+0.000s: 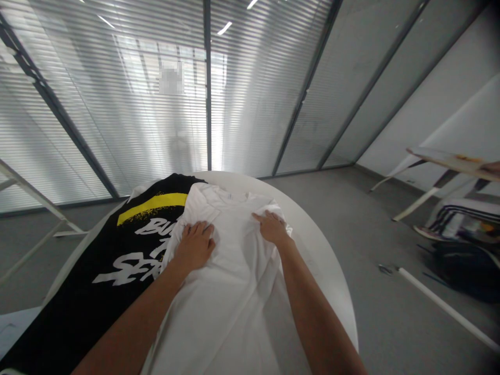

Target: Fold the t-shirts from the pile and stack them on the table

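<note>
The left hand lies on a white T-shirt, its fingers slightly spread and pressed flat on the cloth. The right hand rests nearer the shirt's far right edge, its fingers close together and flat, pinching nothing. The rumpled shirt lies on a round white surface, its edge against a black shirt with a yellow stripe and white lettering. A black bag sits on the grey floor to the right.
</note>
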The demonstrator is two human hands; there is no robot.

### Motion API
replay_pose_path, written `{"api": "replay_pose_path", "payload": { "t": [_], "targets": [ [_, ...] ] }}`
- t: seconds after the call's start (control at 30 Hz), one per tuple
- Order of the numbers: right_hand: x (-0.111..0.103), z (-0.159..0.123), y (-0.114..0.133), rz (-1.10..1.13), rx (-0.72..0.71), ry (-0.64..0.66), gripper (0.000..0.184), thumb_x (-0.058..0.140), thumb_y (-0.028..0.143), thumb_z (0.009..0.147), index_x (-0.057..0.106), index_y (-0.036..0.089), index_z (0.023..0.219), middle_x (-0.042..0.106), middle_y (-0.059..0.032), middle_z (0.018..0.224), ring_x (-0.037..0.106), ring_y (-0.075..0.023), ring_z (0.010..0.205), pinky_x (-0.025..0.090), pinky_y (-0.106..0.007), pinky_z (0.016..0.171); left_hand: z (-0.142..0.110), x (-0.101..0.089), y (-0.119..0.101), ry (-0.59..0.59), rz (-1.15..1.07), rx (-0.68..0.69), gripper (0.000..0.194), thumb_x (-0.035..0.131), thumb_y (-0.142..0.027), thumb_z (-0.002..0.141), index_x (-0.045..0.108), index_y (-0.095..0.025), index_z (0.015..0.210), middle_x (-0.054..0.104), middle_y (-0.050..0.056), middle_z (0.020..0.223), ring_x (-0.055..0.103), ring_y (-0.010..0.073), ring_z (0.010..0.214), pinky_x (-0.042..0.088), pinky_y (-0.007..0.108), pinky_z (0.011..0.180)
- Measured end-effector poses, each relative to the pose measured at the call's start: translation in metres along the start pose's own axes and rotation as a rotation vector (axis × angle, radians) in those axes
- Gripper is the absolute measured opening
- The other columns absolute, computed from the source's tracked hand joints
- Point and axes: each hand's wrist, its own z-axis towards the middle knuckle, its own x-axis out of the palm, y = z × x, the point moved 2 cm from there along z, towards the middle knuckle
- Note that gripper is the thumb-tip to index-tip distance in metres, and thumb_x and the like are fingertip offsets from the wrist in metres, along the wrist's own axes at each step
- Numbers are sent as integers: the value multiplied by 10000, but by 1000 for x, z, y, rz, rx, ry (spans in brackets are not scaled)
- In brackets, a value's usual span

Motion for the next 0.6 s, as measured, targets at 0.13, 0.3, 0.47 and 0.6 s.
{"api": "replay_pose_path", "payload": {
  "t": [0.13,0.3,0.47,0.6],
  "targets": [
    [1,1,0,10,2,-5,582,365,193,923,411,445,1446,308,-76,1571,365,-366,1355,334,-574,1021,0,-1,-1,9,2,0,433,411,-289,939,518,-185,1345,521,128,1403,430,289,1319,271,525,1112],
    [0,1,-1,-35,-12,-50,580,366,178,907,469,457,1405,298,-56,1572,399,-359,1315,358,-537,991,1,0,-1,15,-3,-10,433,410,-283,934,520,-190,1342,514,127,1413,423,286,1328,266,532,1116],
    [0,2,-2,-39,-6,-25,572,369,191,902,465,419,1418,287,-47,1581,394,-346,1317,341,-526,997,0,2,0,13,-8,-13,425,408,-293,935,523,-209,1336,517,122,1410,422,286,1330,257,526,1121],
    [4,5,-3,5,-33,-29,572,342,207,915,407,301,1475,326,-62,1570,333,-335,1369,295,-533,1044,0,1,1,11,-8,-8,427,405,-290,934,521,-207,1337,516,125,1412,420,285,1330,254,527,1122]
  ]
}}
